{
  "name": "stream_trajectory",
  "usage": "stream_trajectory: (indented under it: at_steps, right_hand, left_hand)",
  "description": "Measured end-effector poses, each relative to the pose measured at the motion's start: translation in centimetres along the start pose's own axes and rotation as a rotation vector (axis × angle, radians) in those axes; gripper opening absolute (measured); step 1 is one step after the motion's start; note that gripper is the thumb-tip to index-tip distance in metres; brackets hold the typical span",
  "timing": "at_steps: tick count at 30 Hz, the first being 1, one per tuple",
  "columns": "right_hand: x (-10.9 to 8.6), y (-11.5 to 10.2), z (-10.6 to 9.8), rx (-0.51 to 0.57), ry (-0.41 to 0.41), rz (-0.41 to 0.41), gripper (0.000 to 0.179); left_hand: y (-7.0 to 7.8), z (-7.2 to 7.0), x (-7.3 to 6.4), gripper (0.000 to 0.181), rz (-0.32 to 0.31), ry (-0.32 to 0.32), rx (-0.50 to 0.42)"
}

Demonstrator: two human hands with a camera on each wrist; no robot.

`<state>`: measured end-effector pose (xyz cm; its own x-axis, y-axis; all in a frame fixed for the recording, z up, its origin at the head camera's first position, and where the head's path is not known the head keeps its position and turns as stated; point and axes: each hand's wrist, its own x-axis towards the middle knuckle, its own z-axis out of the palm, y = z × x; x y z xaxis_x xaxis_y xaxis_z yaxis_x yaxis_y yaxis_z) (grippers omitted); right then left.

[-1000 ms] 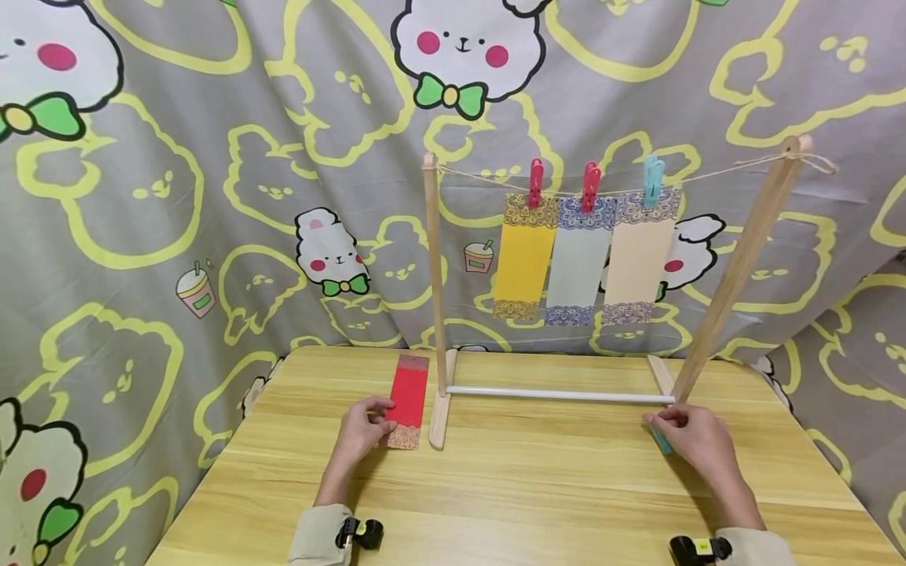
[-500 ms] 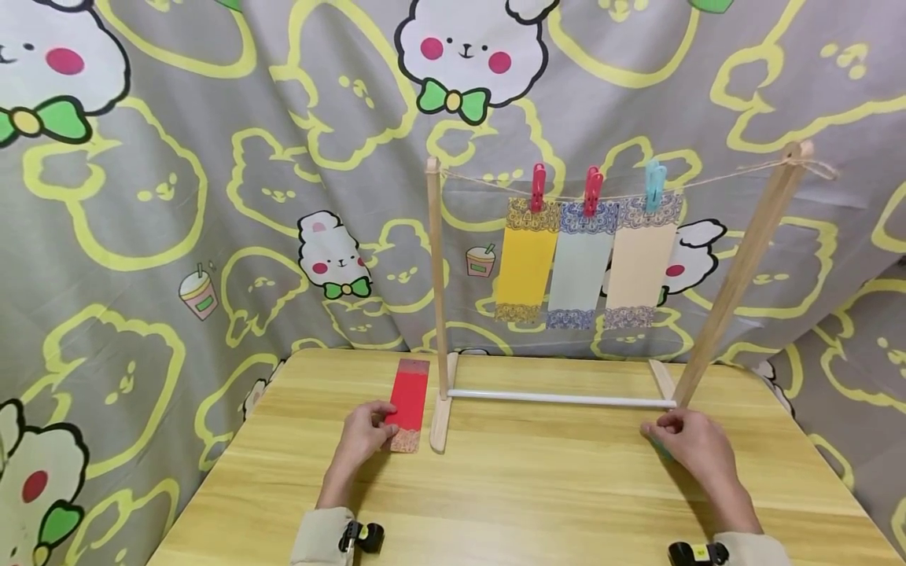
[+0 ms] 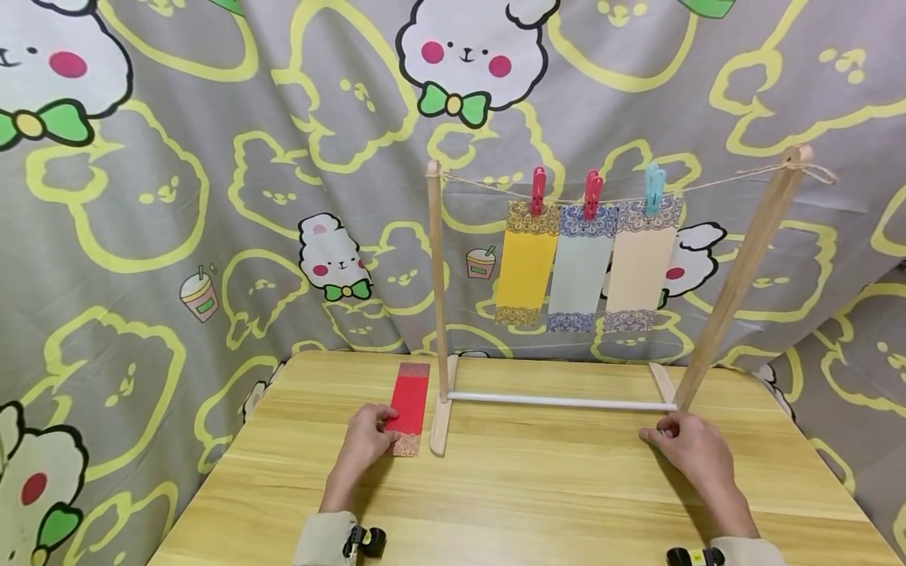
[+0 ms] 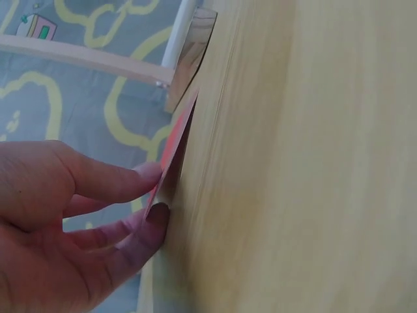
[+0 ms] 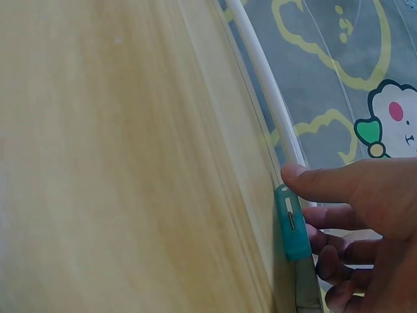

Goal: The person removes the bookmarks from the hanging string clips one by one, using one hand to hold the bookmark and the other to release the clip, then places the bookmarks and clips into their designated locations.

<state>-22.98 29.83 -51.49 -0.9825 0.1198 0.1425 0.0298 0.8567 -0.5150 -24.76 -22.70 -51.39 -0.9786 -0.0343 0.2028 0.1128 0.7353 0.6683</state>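
One red card (image 3: 410, 405), patterned at both ends, is at the left of the wood-grain surface (image 3: 538, 487), just beside the left foot (image 3: 440, 428) of a wooden stand. The left hand (image 3: 365, 434) has its grip on the card's left edge, pinched between thumb and fingers; the wrist view shows the card tilted against the surface. The right hand (image 3: 690, 448) grips a teal clothespin (image 5: 293, 225) between thumb and fingers, close to the surface and near the base of the stand's right post (image 3: 739, 287). A white rod (image 3: 562, 401) joins the stand low down. From twine (image 3: 760, 170) strung between the right post and the left post (image 3: 438, 275) hang a yellow card (image 3: 525, 267), a pale grey-blue card (image 3: 580, 271) and a cream card (image 3: 642, 263). A pink-red clothespin (image 3: 539, 191) holds the yellow one, another pink-red clothespin (image 3: 593, 194) the grey-blue, and a light-blue clothespin (image 3: 654, 189) the cream. Behind stands a grey cartoon-print curtain (image 3: 283, 102).
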Motion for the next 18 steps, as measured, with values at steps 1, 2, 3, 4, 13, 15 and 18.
stream_trajectory:
  at_steps: [1,2,3,4,13,15,18]
  right_hand:
    - [0.00,0.03,-0.02,0.002,-0.001,0.001,0.034]
    - [0.02,0.06,-0.04,0.003,-0.003,0.003,0.034]
    - [0.05,0.11,-0.05,0.005,-0.007,0.006,0.035]
    - [0.09,0.11,-0.09,0.007,-0.008,0.006,0.035]
    - [0.20,0.14,-0.09,0.014,-0.008,-0.005,0.045]
    - [0.17,0.17,-0.10,0.022,-0.004,-0.005,0.048]
    - [0.02,0.20,-0.18,0.034,0.009,-0.009,0.051]
  left_hand:
    - [0.10,0.00,0.00,0.029,-0.001,-0.004,0.008]
    - [0.19,0.01,-0.02,0.029,-0.002,-0.008,0.017]
    - [0.28,0.02,-0.05,0.030,-0.010,-0.013,0.020]
    - [0.37,-0.01,-0.07,0.030,-0.016,-0.017,0.023]
    - [0.49,-0.06,-0.25,0.028,-0.028,-0.031,0.050]
    - [0.49,-0.10,-0.27,0.027,-0.032,-0.032,0.049]
    - [0.49,-0.22,-0.27,0.026,-0.027,-0.039,0.042]
